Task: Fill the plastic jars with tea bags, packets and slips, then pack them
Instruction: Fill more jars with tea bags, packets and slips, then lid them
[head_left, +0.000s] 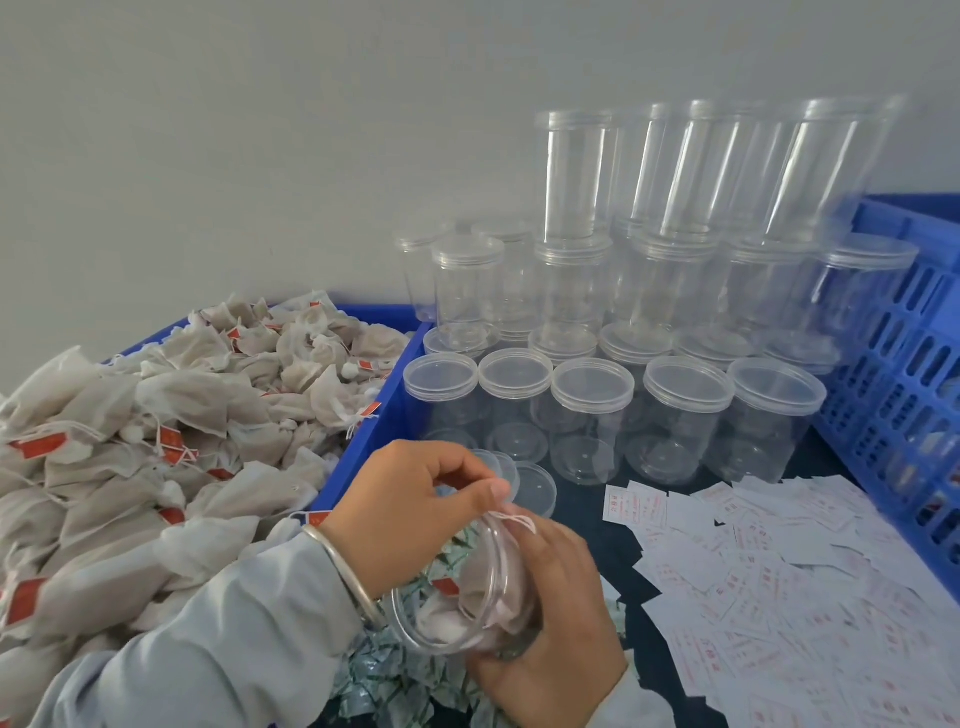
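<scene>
A clear plastic jar (467, 597) is held tilted low at six o'clock, just above a heap of green-printed packets (395, 670). The right hand (550, 608) is wrapped around its wall from below; the left hand (415, 499) is pinched on white strings (511, 519) at the mouth, where tea bags (457, 618) are already packed in. The jar is judged light, thin-walled and smooth, so it is best gripped round the body without squeezing. The bags are soft and are best pressed down gently. More tea bags fill a blue bin (363, 415) at nine o'clock, paper slips (779, 582) are spread at four o'clock on the dark surface (623, 561), and empty jars (675, 364) are stacked at one o'clock.
</scene>
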